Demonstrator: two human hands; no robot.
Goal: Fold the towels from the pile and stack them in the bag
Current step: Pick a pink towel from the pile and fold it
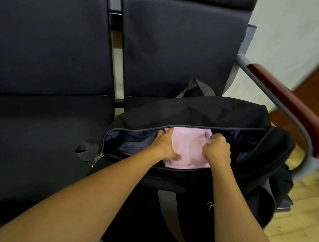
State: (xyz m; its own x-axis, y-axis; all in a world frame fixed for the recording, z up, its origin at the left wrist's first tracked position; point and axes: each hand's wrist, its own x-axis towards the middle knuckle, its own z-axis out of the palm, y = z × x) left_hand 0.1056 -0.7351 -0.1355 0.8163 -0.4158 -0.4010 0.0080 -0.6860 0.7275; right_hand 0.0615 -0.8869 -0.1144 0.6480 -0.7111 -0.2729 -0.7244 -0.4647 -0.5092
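**Both hands settling a pink towel inside the bag**

Two bare forearms reach forward from the bottom of the view into the open zip mouth of a black bag (188,179), which sits on the right-hand dark seat (41,131) of a row, beside a red-topped armrest (288,103). Inside lies a folded pink towel (189,147). Its left edge is under the left hand (165,145), whose fingers lie fairly straight and press down while the thumb bears on the near edge. On the towel's right side, the right hand (217,149) has its fingers curled, pinching the cloth in a closed grip.

This looks like the stacking step, with the towel being set flat in the bag. No pile shows from here. Next, I judge, both hands must let go and draw out without dragging the folds open.
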